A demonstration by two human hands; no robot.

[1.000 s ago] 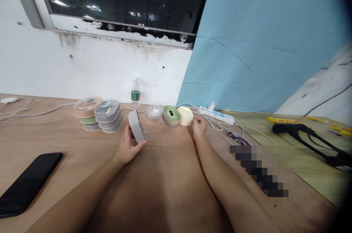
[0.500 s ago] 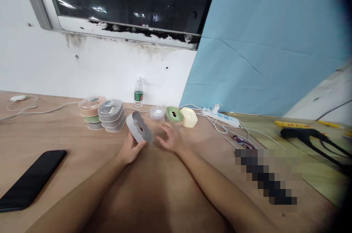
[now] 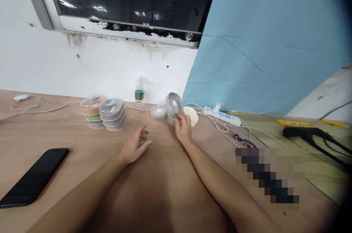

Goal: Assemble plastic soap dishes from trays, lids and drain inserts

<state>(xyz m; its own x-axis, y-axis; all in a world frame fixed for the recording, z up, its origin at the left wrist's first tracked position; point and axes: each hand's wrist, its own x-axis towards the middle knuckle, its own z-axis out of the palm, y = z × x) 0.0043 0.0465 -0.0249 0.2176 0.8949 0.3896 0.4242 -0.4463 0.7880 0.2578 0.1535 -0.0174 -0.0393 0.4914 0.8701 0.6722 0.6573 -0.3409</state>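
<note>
My right hand (image 3: 184, 128) pinches the lower edge of a grey oval container part (image 3: 173, 104), which is tilted up on its side. That part hides most of the green piece behind and below it; whether the two touch I cannot tell. My left hand (image 3: 136, 145) is over the tabletop with its fingers apart, holding nothing. Just left of the grey part lies a clear lid (image 3: 158, 112). A stack of cream-coloured pieces (image 3: 191, 115) stands to the right, partly behind my right hand.
On the left are a grey container stack (image 3: 112, 114) and a pink-topped stack (image 3: 93, 105). A bottle (image 3: 139, 93) stands by the wall. Further out are a black phone (image 3: 34, 176), a white power strip (image 3: 225, 117) with cables, and a blurred dark object (image 3: 266, 176).
The grey part has left my left hand and is now in my right hand, further right over the green piece. My left hand has opened and stays at about the same place.
</note>
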